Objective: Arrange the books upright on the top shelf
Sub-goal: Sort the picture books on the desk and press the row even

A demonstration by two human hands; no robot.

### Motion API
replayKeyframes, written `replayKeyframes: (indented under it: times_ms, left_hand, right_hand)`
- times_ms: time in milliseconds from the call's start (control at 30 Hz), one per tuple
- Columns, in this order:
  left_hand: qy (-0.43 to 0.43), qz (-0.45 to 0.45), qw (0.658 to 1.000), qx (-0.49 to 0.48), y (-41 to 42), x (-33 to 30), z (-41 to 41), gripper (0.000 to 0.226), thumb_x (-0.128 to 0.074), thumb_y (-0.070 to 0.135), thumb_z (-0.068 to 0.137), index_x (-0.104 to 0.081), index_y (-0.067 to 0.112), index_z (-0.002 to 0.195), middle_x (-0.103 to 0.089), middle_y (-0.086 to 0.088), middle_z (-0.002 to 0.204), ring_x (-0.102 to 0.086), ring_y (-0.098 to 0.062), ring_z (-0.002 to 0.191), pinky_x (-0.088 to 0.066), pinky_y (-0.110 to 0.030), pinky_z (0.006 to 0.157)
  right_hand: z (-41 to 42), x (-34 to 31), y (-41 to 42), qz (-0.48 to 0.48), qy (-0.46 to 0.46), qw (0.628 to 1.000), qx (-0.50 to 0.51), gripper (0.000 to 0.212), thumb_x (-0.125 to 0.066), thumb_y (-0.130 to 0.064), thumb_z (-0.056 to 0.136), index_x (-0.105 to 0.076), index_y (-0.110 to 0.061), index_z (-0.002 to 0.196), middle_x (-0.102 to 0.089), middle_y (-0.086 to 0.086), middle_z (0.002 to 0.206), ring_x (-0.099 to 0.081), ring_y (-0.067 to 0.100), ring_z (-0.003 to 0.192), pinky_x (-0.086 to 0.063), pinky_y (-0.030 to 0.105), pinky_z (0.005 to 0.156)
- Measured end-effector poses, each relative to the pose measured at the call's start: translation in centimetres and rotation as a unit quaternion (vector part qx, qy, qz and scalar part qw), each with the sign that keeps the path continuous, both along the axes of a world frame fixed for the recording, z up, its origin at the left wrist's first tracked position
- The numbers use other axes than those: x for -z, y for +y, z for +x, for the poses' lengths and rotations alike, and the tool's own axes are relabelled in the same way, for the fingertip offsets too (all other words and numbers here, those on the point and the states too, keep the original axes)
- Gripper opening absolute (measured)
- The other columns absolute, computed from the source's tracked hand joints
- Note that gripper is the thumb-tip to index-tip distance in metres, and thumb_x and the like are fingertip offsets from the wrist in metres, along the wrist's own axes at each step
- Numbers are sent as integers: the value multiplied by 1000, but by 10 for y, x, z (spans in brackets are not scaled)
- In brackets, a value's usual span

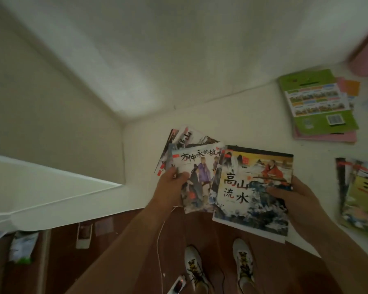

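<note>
I see both hands holding picture books flat above the white shelf surface [232,115]. My left hand [170,187] grips a fanned bunch of books [197,166], thumb on the top cover, fingers clenched underneath. My right hand [293,200] pinches the mountain-and-water book [253,187] by its right edge, thumb across the cover; this book overlaps the fan. A green-covered stack [319,105] lies flat further right, and another stack [359,198] lies flat at the right edge. My white shoes [219,266] stand on the wooden floor [123,240].
</note>
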State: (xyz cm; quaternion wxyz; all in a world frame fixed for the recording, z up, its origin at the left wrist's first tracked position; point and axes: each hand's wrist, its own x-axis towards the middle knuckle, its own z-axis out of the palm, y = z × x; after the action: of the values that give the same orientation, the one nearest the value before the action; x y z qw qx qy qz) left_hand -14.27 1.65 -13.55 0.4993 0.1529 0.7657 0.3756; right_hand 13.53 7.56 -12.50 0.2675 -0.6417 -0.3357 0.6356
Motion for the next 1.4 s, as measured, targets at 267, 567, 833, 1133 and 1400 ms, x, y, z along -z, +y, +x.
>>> replayKeyframes:
  times_ms: [267, 567, 833, 1133, 1400]
  left_hand:
    - [-28, 32, 998, -43, -8, 5, 36, 9, -81, 19, 87, -74, 16, 92, -78, 4, 78, -74, -10, 73, -57, -19, 57]
    - [-86, 57, 986, -131, -8, 9, 39, 25, -92, 21, 74, -78, 10, 92, -80, -4, 86, -77, -23, 85, -64, -33, 71]
    - [-186, 70, 968, -156, 1, 1, 49, 23, -77, 13, 90, -74, 6, 112, -79, -14, 103, -77, -33, 94, -63, -45, 82]
    - [-114, -2, 984, -133, 12, 8, 54, 52, -99, 23, 61, -72, 1, 100, -78, -14, 97, -75, -35, 94, -63, -53, 84]
    - [-139, 11, 971, -196, 13, 11, 48, 70, -99, 39, 52, -75, 10, 111, -79, -9, 104, -75, -34, 98, -60, -55, 89]
  right_hand:
    - [-14, -3, 10, 31, -43, 996, -73, 32, -67, 3, 91, -68, -22, 111, -74, 1, 105, -68, 27, 100, -55, 45, 89]
    - [-9, 2, -11, 39, -16, 998, -49, 39, -66, 0, 94, -64, -26, 122, -73, 0, 115, -68, 26, 107, -54, 49, 95]
    - [-18, 5, -10, 59, -17, 998, -2, 39, -66, 1, 93, -65, -24, 122, -73, -2, 116, -67, 22, 110, -53, 43, 93]
    - [-4, 6, -7, 48, -13, 998, 26, 30, -68, 1, 93, -60, -25, 104, -70, -8, 101, -67, 14, 96, -51, 29, 80]
    - [46, 4, 24, 4, -66, 989, 129, 32, -74, -3, 89, -64, -14, 118, -72, 7, 115, -68, 28, 106, -55, 46, 94]
